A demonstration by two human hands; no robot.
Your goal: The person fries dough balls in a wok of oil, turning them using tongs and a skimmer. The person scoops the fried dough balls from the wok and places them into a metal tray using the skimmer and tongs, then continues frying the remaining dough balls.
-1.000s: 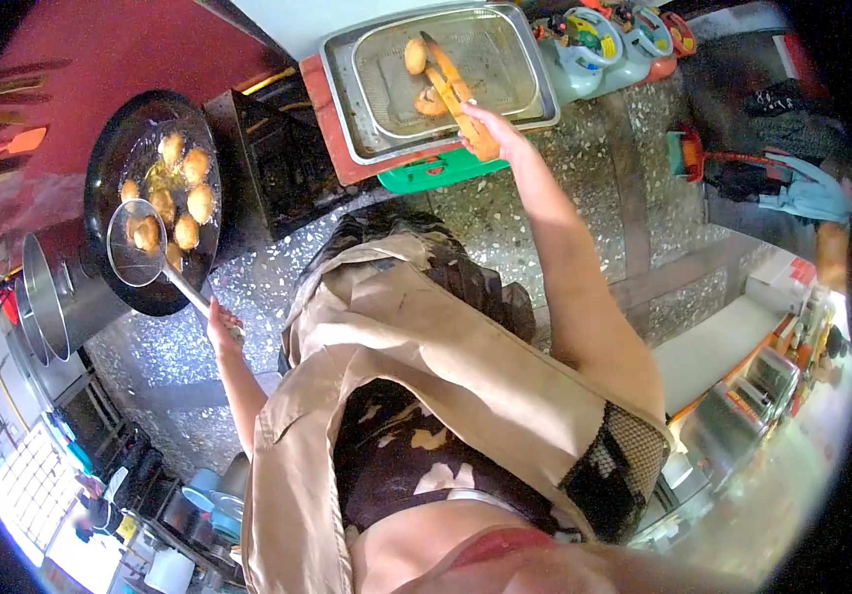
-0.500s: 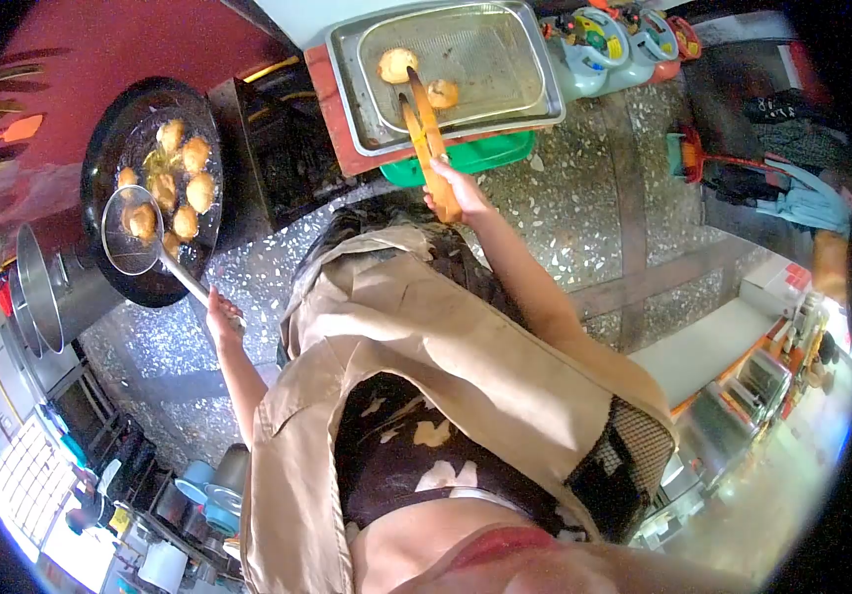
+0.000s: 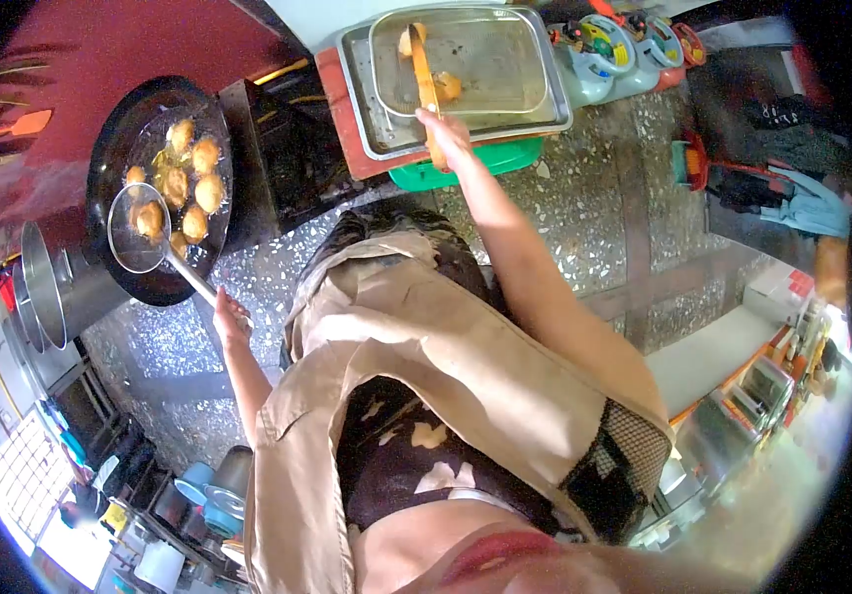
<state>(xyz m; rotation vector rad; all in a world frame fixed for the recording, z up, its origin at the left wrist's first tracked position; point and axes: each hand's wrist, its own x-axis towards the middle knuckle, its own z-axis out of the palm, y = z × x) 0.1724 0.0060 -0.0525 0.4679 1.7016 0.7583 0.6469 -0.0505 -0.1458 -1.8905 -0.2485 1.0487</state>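
Note:
My left hand (image 3: 231, 315) is closed round the handle of a round mesh skimmer (image 3: 127, 230), whose bowl sits over the near left part of a black wok (image 3: 109, 148). Several browned balls (image 3: 204, 155) float in the oil, and one shows through the mesh. My right hand (image 3: 446, 137) grips wooden tongs (image 3: 424, 84), seen nearly edge-on. Their tips reach a fried ball (image 3: 407, 42) in the wire basket (image 3: 505, 84); whether they pinch it I cannot tell. A second fried ball (image 3: 448, 86) lies beside the tongs.
The basket rests in a metal tray (image 3: 367, 129) on a red stand, with a green basin (image 3: 475, 163) below. Gas cylinders (image 3: 599, 74) stand to the right of the tray. A dark stove (image 3: 287, 139) lies between wok and tray. Large pots (image 3: 42, 287) stand at far left.
My right hand has moved forward, carrying the tongs farther over the basket and turning them edge-on. The ball at their tips has shifted slightly forward. The skimmer stays over the wok.

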